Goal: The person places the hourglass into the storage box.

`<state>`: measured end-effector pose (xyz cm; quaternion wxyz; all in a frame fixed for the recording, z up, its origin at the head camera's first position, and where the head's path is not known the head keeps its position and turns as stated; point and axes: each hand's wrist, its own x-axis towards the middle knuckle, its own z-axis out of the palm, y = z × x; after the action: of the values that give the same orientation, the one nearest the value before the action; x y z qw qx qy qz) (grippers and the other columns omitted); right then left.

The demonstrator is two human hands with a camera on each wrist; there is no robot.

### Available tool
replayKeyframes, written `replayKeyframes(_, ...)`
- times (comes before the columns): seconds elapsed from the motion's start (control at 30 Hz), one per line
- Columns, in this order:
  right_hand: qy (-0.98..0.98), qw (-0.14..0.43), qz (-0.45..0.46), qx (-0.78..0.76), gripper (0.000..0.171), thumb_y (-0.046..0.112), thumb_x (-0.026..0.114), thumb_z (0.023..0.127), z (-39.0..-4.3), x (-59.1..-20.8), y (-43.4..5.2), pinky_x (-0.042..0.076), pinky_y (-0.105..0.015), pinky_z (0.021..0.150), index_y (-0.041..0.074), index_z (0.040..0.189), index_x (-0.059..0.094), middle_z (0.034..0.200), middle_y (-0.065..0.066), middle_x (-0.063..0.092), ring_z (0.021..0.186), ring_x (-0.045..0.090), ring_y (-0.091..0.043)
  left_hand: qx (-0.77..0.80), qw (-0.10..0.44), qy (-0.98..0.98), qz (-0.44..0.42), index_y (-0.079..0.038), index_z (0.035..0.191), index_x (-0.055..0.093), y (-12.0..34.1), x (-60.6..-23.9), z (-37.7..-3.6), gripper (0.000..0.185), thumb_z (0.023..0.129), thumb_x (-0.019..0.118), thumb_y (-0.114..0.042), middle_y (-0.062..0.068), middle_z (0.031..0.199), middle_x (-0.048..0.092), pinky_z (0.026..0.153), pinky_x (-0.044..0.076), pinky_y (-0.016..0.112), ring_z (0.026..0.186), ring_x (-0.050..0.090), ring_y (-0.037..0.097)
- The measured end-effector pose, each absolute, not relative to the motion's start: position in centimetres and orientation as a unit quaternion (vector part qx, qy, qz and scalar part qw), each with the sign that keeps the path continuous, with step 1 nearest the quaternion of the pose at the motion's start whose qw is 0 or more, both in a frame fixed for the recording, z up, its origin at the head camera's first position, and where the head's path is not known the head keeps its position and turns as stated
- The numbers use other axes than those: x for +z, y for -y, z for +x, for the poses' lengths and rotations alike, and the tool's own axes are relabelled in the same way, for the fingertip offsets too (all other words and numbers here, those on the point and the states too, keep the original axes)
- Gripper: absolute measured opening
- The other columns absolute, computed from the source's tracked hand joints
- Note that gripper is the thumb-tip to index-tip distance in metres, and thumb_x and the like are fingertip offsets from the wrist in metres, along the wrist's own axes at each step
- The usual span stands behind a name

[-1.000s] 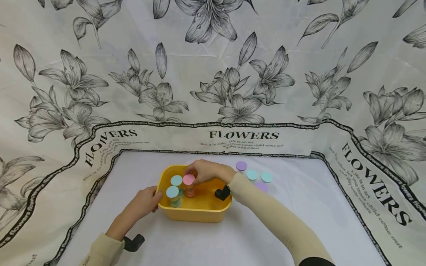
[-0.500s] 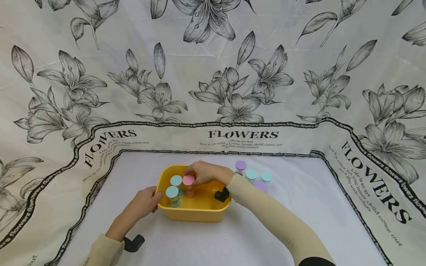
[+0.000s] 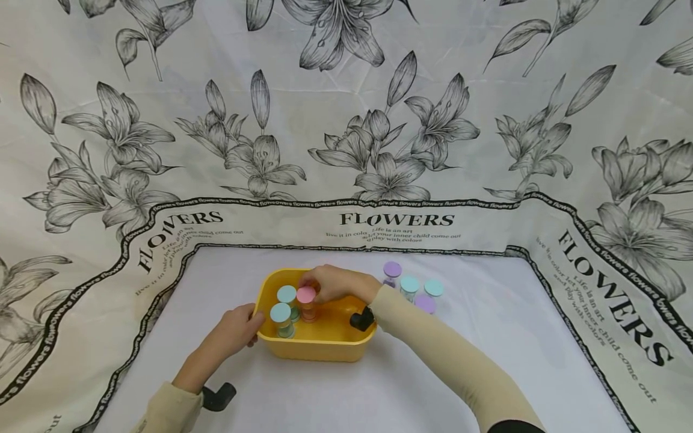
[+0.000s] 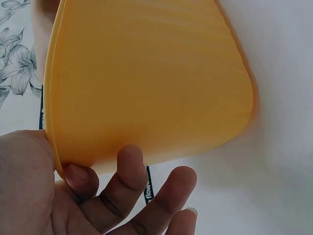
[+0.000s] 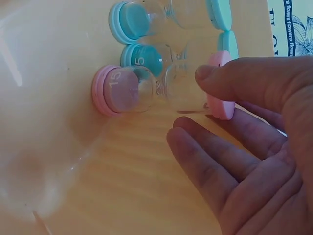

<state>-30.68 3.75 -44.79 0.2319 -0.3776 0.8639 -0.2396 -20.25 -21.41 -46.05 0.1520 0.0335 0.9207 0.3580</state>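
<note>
Through the head view I have the right hand (image 3: 337, 282) reaching into a rounded yellow plastic tub (image 3: 319, 350), pinching an upright clear sand timer with pink end caps (image 3: 305, 295) by its top. In the right wrist view the thumb (image 5: 254, 78) presses the near side of the upper pink cap and a finger lies behind it, so I call the grip clamped on that timer; the other fingers (image 5: 210, 156) reach out loosely beside it. Whether its base bears on the tub floor, I cannot tell.

I judge the step in hand to be placing this timer at the left part of the tub, just beside two clear sand timers with teal caps, the farther one (image 3: 287, 293) and the nearer one (image 3: 281, 312). As I read it, the next move calls for seating the base flat, then spreading thumb and finger and lifting straight up without knocking those neighbours.

The right forearm comes from the lower right across the tub's right rim, wrist over the inside, hand pointing left. The left hand (image 3: 238, 328) grips the left rim from outside, fingers (image 4: 129, 169) curled under the edge, which should steady the tub. On the white tabletop (image 3: 411, 385), right of the tub, stand two teal-capped timers (image 3: 434, 288) and two purple-capped ones (image 3: 392, 269).
</note>
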Motion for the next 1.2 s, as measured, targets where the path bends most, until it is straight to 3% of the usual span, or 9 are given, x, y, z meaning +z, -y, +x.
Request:
replayKeyframes(0.37,-0.850,0.223,-0.374,-0.295,0.047,0.011,0.076,0.090,-30.2,-43.6,-5.3,0.053,-0.040,0.104,0.007,0.135,0.065,0.134,-0.008,0.069,0.123,0.065,-0.024,0.364,0.149,-0.918,0.037,-0.001,0.096,0.061,21.4,-45.9,-20.1,0.026,0.099,0.045,-0.021,0.005,0.068,0.058,0.057,0.050,0.031,0.061,0.057,0.017)
replayKeyframes(0.53,-0.837,0.239,-0.354,-0.341,0.052,0.009,0.074,0.091,-29.9,-42.4,-6.7,0.054,-0.032,0.101,0.005,0.141,0.059,0.136,-0.011,0.067,0.127,0.065,-0.027,0.366,0.149,-0.918,0.039,-0.001,0.096,0.061,21.4,-45.9,-20.0,0.026,0.099,0.045,-0.021,0.005,0.068,0.058,0.057,0.050,0.031,0.061,0.057,0.018)
replayKeyframes(0.7,-0.832,0.240,-0.332,-0.374,0.056,0.015,0.074,0.092,-29.7,-41.0,-8.8,0.057,-0.029,0.094,0.008,0.145,0.055,0.132,-0.014,0.069,0.118,0.070,-0.027,0.366,0.152,-0.917,0.038,-0.001,0.095,0.061,21.4,-45.8,-20.0,0.026,0.099,0.044,-0.021,0.006,0.068,0.058,0.058,0.050,0.031,0.061,0.058,0.018)
replayKeyframes(0.87,-0.834,0.206,-0.309,-0.408,0.061,0.019,0.074,0.093,-29.1,-39.9,-11.8,0.058,-0.033,0.094,0.009,0.148,0.051,0.130,-0.015,0.069,0.115,0.071,-0.026,0.369,0.151,-0.916,0.039,-0.001,0.095,0.061,21.4,-45.6,-20.2,0.026,0.098,0.045,-0.021,0.006,0.069,0.058,0.057,0.050,0.031,0.061,0.058,0.018)
replayKeyframes(1.2,-0.853,0.111,-0.248,-0.446,0.060,0.018,0.074,0.093,-26.0,-40.6,-19.3,0.056,-0.045,0.100,0.006,0.147,0.051,0.134,-0.020,0.065,0.124,0.064,-0.038,0.378,0.157,-0.912,0.034,-0.003,0.096,0.060,21.4,-46.0,-20.0,0.025,0.100,0.044,-0.022,0.005,0.068,0.058,0.054,0.048,0.031,0.061,0.057,0.018)
